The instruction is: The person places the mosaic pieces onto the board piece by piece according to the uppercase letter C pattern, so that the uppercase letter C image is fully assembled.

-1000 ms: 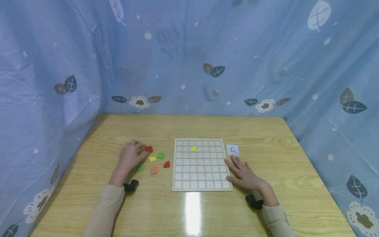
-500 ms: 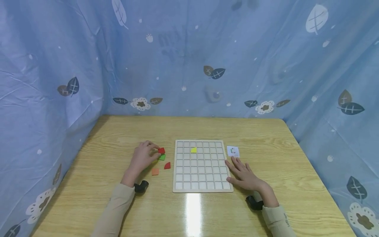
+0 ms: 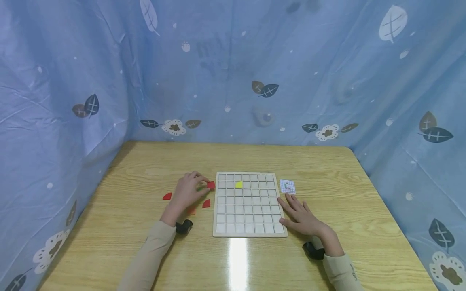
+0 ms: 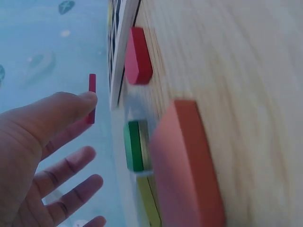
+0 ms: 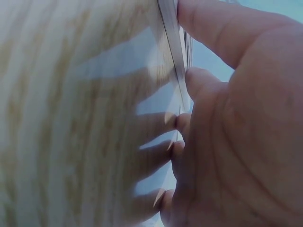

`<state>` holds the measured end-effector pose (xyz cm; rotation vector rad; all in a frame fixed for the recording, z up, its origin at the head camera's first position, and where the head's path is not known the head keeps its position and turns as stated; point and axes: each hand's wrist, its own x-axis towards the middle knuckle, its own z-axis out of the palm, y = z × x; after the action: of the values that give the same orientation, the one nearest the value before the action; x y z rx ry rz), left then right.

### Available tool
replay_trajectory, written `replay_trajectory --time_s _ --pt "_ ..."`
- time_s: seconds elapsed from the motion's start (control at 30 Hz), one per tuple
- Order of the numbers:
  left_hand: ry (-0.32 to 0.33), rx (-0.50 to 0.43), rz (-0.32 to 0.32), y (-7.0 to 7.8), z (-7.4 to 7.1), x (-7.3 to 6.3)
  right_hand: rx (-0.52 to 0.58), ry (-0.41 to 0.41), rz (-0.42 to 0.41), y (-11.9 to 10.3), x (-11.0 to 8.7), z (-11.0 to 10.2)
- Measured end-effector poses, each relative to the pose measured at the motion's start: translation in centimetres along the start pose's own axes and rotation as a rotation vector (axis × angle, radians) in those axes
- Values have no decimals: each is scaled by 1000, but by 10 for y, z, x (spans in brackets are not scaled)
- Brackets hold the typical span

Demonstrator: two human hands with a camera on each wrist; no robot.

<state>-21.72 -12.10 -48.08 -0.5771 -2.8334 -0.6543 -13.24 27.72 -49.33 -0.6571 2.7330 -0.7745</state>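
Note:
Between thumb and index finger my left hand (image 3: 187, 189) pinches a red square tile (image 3: 211, 185), raised off the table just left of the white grid board (image 3: 218, 233). In the left wrist view that red tile (image 4: 92, 116) appears edge-on at the thumb tip. A yellow quarter-round tile (image 3: 238, 184) sits in a cell in the board's second row from the far edge. My right hand (image 3: 302, 218) lies with spread fingers at the board's right edge, thumb and index fingertip touching it. A small pattern card (image 3: 287, 186) lies just beyond those fingers.
Red quarter-round tiles lie on the table, one left of my left wrist (image 3: 167, 196) and one near the board (image 3: 206, 203). The left wrist view also has an orange tile (image 4: 189, 165), a green tile (image 4: 134, 146) and a yellow tile (image 4: 149, 201). Blue curtains (image 3: 233, 72) hang around the table.
My left hand has moved right, carrying the red square tile from among the loose tiles to beside the board. A red quarter-round tile left of the wrist has come into view. My right hand stays put.

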Motion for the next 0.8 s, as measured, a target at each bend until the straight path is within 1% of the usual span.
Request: replay_trajectory --time_s 0.33,0.5,0.63,0.8 --pt "-50 -14 37 16 13 11 2 7 4 0 1 0" --pt "-69 -1 78 25 18 17 0 9 4 0 1 0" --pt "-80 25 105 30 21 22 -4 6 5 1 1 0" --pt "-105 16 90 36 25 30 7 -1 4 2 1 0"
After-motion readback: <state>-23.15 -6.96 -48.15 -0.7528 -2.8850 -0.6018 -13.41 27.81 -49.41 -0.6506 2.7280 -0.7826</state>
